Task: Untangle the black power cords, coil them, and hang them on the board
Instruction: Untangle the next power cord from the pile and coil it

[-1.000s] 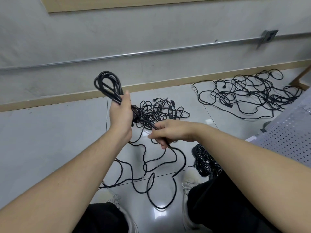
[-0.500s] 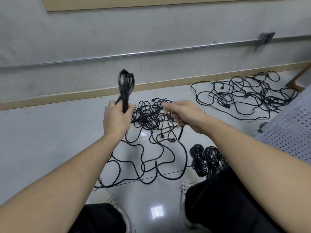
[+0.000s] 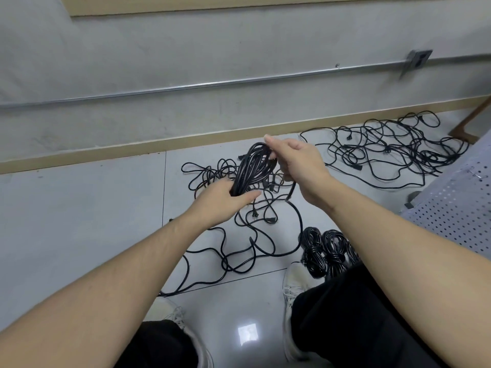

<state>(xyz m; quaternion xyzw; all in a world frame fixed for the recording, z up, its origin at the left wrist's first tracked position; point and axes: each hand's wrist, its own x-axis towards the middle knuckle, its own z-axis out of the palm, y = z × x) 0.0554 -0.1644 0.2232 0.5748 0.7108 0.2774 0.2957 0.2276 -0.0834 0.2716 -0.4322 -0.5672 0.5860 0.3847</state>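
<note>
1. Gripping the lower end of a coiled cord bundle [image 3: 252, 171] in the left hand [image 3: 225, 200], fingers curled round the gathered loops, thumb lying across the front.
2. Pinching the top of the same bundle with the right hand [image 3: 297, 163], index finger stretched out above the loops, remaining fingers curled round a strand.
3. Holding the bundle tilted, upper end leaning toward the right hand, above the floor [image 3: 79, 208].
4. Trailing a loose length of cord [image 3: 293, 189] down from under the right hand, running in a wide curve on the tiles.
5. Lying directly beneath the bundle: a tangled heap of black cords [image 3: 239, 213], several plugs showing among the strands, loops sprawling toward the person's white shoes [image 3: 295, 285].
6. Lying well to the right of the bundle, near the baseboard [image 3: 106, 152]: a second sprawling tangle [image 3: 393, 150].
7. Sitting below and to the right of the bundle, just beside the right shoe: finished coils [image 3: 324, 251], wrapped round their middles, partly hidden behind the right forearm.
8. Showing at the right edge, well apart from the bundle: a perforated grey board [image 3: 457, 208].
</note>
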